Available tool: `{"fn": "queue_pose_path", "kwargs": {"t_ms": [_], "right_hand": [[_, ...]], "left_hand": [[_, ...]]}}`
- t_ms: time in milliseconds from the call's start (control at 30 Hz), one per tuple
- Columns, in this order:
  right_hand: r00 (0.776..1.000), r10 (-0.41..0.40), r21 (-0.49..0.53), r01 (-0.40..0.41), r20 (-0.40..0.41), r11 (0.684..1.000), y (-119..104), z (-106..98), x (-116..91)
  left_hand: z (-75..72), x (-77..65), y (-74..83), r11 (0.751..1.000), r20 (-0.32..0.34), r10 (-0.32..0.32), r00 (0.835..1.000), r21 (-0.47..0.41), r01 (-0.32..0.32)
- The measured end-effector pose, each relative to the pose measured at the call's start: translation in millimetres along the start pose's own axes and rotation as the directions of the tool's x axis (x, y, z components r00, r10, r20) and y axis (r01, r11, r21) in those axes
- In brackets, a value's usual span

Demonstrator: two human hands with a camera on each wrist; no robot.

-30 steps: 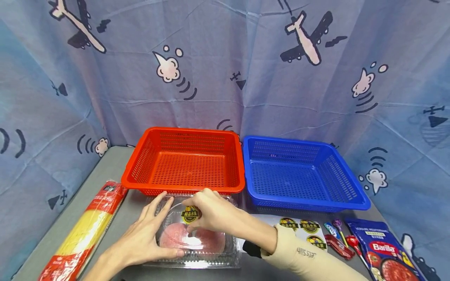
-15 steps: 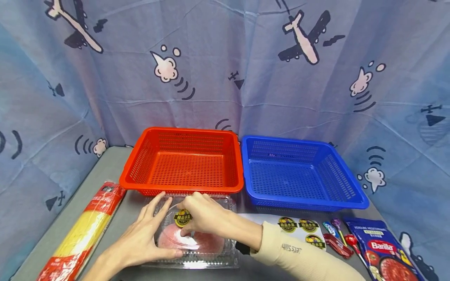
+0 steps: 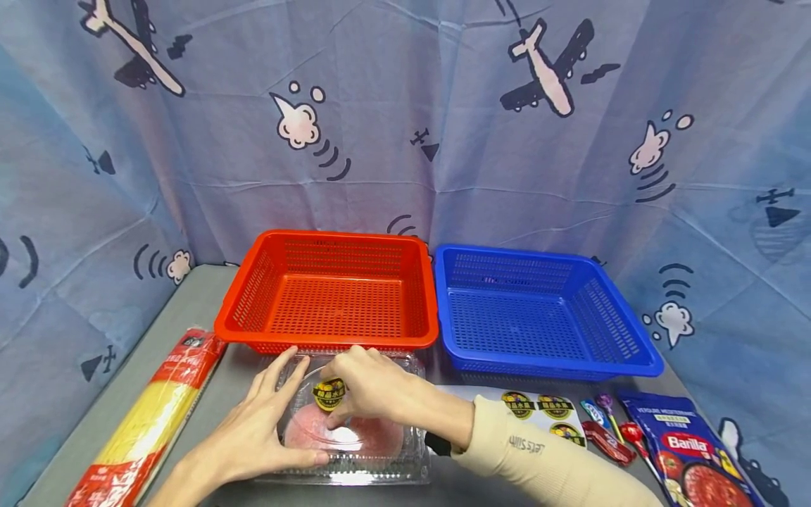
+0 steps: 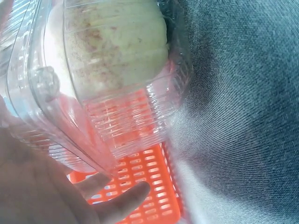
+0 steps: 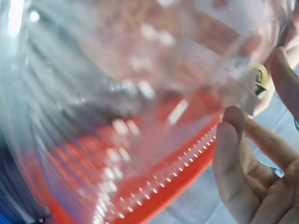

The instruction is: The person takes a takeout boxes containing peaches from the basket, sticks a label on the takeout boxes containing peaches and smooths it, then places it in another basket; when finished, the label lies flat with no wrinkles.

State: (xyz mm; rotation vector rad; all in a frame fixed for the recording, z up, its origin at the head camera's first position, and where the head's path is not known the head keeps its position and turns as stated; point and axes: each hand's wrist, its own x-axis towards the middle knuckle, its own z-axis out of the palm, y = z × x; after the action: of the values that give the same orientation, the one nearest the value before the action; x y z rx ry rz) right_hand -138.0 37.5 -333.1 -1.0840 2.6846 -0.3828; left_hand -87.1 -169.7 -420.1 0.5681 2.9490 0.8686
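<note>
A clear plastic clamshell box [image 3: 380,467] lies in front of the red basket, holding pinkish round fruit [image 4: 117,46] that look like peaches. My left hand [image 3: 256,426] spans the box's left side, fingers spread and straight at the back, thumb along the front. Over the lid, my right hand [image 3: 370,387] has thumb and index finger at a round black-and-yellow sticker [image 3: 329,394], pinching it by its edges close to the plastic. The right wrist view shows the sticker [image 5: 259,79] between fingertips, partly hidden.
The red basket [image 3: 326,339] and blue basket [image 3: 557,367] stand behind. A noodle packet [image 3: 148,415] lies left. To the right are a sticker sheet [image 3: 545,422], several wrapped candies and lollipops [image 3: 608,440], and a blue Barilla pouch [image 3: 687,443].
My right hand has shifted a little left with the sticker, then stayed nearly still. The left hand and the box hold their place.
</note>
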Motion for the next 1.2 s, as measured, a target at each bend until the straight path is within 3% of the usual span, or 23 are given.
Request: {"fn": "queue_pose_path", "kwargs": {"t_ms": [267, 433, 567, 800, 1200], "right_hand": [[1.0, 0.014, -0.049, -0.013, 0.015, 0.999, -5, -20, -4], [1.0, -0.022, -0.093, 0.021, -0.011, 0.995, -14, -32, 4], [0.999, -0.04, -0.12, 0.041, 0.011, 0.992, -21, -26, 15], [0.999, 0.019, -0.151, -0.011, 0.049, 0.989, -26, -9, 29], [0.996, 0.057, -0.152, -0.047, 0.065, 0.987, -25, -1, 34]], "left_hand": [[-0.8, -0.1, 1.5, 1.0, 0.004, -0.002, 1.0, -0.008, 0.002], [-1.1, 0.2, 0.5, 1.0, 0.003, 0.002, 1.0, -0.016, -0.002], [-1.2, 0.2, -0.1, 1.0, 0.014, 0.005, 1.0, -0.03, -0.004], [-2.0, -0.3, 1.3, 0.999, 0.018, 0.009, 1.0, -0.042, -0.008], [-1.7, 0.0, 1.9, 0.999, 0.008, 0.014, 1.0, -0.044, -0.014]]}}
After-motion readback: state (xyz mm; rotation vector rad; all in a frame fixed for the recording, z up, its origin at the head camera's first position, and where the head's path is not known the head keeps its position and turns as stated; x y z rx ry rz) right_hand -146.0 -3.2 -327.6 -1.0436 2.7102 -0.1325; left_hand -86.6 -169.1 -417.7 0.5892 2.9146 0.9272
